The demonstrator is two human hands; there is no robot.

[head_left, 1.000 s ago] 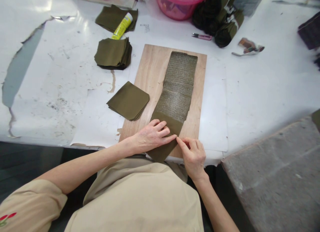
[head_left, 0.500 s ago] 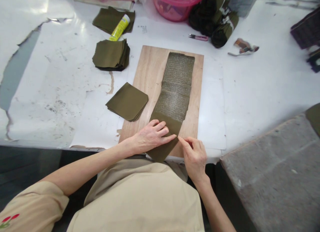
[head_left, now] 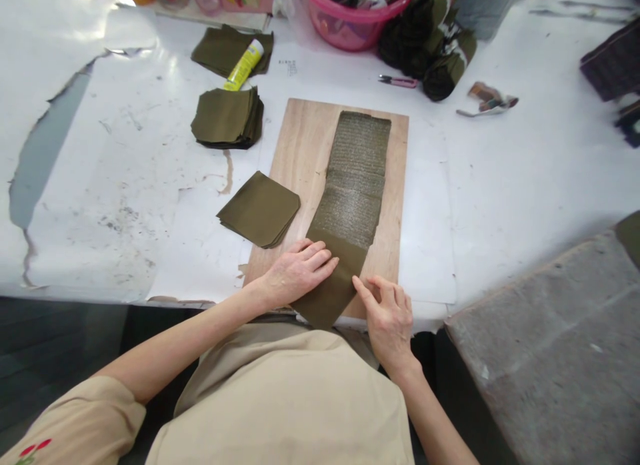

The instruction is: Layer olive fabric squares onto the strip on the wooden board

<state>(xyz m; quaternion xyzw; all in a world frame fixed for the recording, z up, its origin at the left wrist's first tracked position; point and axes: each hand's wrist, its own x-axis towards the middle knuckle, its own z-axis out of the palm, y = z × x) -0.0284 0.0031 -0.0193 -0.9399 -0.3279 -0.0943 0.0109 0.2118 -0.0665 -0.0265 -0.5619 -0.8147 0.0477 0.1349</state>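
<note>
A dark olive fabric piece (head_left: 327,298) lies over the near end of a wooden board (head_left: 297,141), its lower corner reaching past the board's front edge. My left hand (head_left: 300,268) rests flat on this piece, fingers stretched out. At the piece's right edge, the index fingertip of my right hand (head_left: 387,311) touches the cloth; the other fingers are bent and apart from it. Further up the board runs a strip of overlapping olive pieces (head_left: 357,158) with a shiny, streaked surface. A small stack of smooth olive pieces (head_left: 260,208) overlaps the board's left edge.
Beyond the board's left side are two more fabric stacks (head_left: 227,115), (head_left: 213,48) and a yellow tube (head_left: 245,65). A pink basin (head_left: 345,25), pink-handled thread snips (head_left: 399,81) and dark fabric bundles (head_left: 443,71) stand behind. A grey padded surface (head_left: 560,345) is at right.
My left fingers have drawn back a little to the left from the piece's right edge. The right index finger remains at that edge, its hand slightly more spread. The view has shifted slightly.
</note>
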